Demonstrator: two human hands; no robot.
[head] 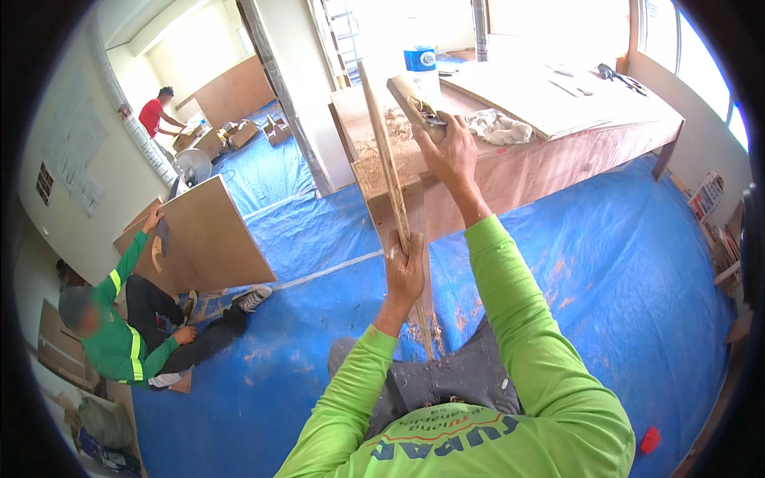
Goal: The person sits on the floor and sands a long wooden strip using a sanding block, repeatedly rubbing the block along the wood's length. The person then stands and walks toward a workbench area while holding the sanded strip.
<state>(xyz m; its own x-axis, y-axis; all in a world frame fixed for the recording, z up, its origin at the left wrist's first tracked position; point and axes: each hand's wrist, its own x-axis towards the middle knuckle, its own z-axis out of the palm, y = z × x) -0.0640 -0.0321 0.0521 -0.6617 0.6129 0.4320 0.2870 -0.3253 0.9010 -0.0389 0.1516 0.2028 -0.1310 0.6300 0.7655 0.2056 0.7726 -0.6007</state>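
My left hand (405, 266) grips a long narrow wood strip (385, 143) around its lower part. The strip's far end points up over the workbench, and its near end reaches down towards my lap. In my right hand (451, 149) is a wooden hand plane (401, 95), with curled shavings in its throat. The plane is held to the right of the strip's upper part, and a gap shows between them. Below both lies the corner of a plywood workbench (609, 134), strewn with wood shavings (373, 149).
A white rag (501, 126), a bucket with a blue band (421, 60), a plywood sheet (526, 98) and a power tool (606, 73) are on the bench. Blue tarpaulin (597, 269) covers the floor. At left, a seated co-worker (119, 334) holds a board (209, 239); another person (155, 116) stands farther back.
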